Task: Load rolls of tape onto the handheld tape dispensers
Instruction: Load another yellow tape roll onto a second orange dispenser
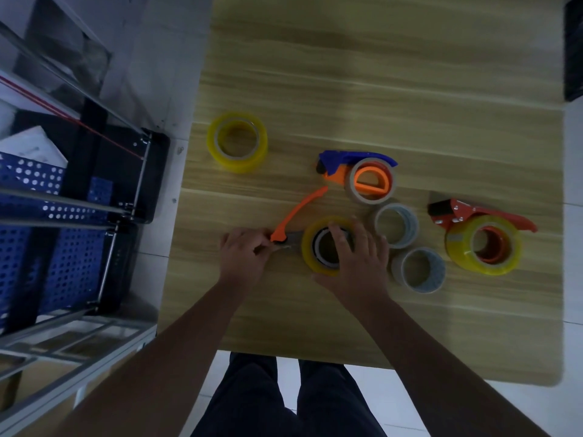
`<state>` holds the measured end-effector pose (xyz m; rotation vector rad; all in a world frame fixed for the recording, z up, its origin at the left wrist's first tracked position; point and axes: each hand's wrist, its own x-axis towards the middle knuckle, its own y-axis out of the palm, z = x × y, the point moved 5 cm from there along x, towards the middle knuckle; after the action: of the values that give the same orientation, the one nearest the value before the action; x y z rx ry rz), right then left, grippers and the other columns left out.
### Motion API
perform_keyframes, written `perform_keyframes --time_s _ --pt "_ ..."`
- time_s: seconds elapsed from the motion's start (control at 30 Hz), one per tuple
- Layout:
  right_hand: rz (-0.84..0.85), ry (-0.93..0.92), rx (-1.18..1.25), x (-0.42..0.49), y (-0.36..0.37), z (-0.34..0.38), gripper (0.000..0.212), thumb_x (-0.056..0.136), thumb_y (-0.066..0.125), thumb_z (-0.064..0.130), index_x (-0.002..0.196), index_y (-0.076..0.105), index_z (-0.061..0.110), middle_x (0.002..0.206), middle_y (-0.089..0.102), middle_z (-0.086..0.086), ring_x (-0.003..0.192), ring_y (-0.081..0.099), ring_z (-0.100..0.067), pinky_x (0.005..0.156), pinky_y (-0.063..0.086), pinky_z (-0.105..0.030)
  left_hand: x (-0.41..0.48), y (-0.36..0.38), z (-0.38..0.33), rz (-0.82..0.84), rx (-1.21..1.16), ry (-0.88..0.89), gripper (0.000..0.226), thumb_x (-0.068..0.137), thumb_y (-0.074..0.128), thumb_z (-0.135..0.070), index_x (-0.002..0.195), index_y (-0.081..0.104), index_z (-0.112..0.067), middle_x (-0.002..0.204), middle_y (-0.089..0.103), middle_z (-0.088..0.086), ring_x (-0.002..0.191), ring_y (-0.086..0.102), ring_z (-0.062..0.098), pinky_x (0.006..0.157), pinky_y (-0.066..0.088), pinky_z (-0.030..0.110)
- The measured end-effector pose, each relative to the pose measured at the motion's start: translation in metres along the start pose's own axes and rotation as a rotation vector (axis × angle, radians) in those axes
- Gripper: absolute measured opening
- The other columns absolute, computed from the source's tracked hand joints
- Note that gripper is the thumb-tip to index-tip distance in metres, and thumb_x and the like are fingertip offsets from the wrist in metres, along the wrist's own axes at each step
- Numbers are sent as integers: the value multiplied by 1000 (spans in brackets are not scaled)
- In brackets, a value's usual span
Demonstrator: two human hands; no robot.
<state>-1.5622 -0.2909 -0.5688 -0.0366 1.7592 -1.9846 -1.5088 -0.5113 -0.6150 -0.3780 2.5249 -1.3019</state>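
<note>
A wood-grain table (378,74) stands on a pale tiled floor (176,74). Just left of it is a metal rack (75,200) with blue perforated panels (63,257) and white paper (34,146). A dark box (572,48) sits at the table's far right edge.

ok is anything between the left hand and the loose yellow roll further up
Nothing visible. Only bare table lies between the left hand and the loose yellow roll; the orange handle arcs off to the right.
</note>
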Motion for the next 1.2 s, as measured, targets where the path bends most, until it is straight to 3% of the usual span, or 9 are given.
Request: perform_keyframes --time_s 0.13,0.27,0.43,0.53,0.6,0.67,0.73,0.93,1.2 --pt "-40 11 103 1 3 7 109 61 73 70 148 25 25 155 28 -20 143 26 -37 115 19 -55 10 -9 0 29 -15 -16 14 65 72 -36 71 70 -23 87 73 -5 89 62 22 81 22 26" --pt "56 -8 234 1 6 8 108 68 74 62 152 12 32 162 2 -13 147 9 -34 116 20 -47 21 -16 -1 178 62 43 23 62 80 -34 79 69 -23 94 71 -6 99 58 21 86 18 23" --pt "83 -54 308 -6 12 0 109 69 81 43 151 9 39 162 -12 -3 149 2 -31 113 31 -47 21 -32 0 218 -30 -10 44 62 75 -5 101 60 -18 112 64 -5 108 56 16 92 37 29" --pt "27 14 399 -10 11 -6 109 69 84 32 151 13 36 162 -6 -3 147 14 -30 104 42 -42 21 -42 -16 214 -497 -180 55 73 55 5 119 52 -24 126 58 -12 117 50 1 91 39 22" --pt "11 59 465 -10 11 -9 108 68 85 30 151 16 35 161 4 -6 146 20 -29 104 43 -44 29 -41 -33 282 -628 -189 43 83 53 -15 124 52 -29 126 60 -10 119 52 2 87 42 15" --pt "11 81 494 -10 11 -10 112 67 86 31 151 12 36 159 14 -9 144 24 -29 105 43 -46 38 -38 -49 404 -521 -145 38 90 54 -35 128 54 -30 124 61 -11 114 55 3 76 45 10" --pt "3 85 514 -10 10 -11 118 64 87 32 151 7 39 156 21 -8 141 29 -27 104 43 -44 42 -32 -58 509 -402 -105 34 96 53 -27 130 55 -31 124 61 -10 111 57 8 73 46 16" --pt "18 74 684 -13 4 -19 119 63 88 24 152 11 34 153 27 -4 140 26 -14 106 33 -31 44 -27 -70 568 -313 -62 39 96 49 -6 124 61 -29 126 61 -9 117 53 7 92 40 21" --pt "33 -164 194 -16 -10 -11 118 61 85 37 150 8 43 163 1 -7 149 2 -31 116 22 -53 38 -10 -87 563 -232 21 39 95 46 -3 121 64 -25 123 64 -4 115 56 9 90 38 17"
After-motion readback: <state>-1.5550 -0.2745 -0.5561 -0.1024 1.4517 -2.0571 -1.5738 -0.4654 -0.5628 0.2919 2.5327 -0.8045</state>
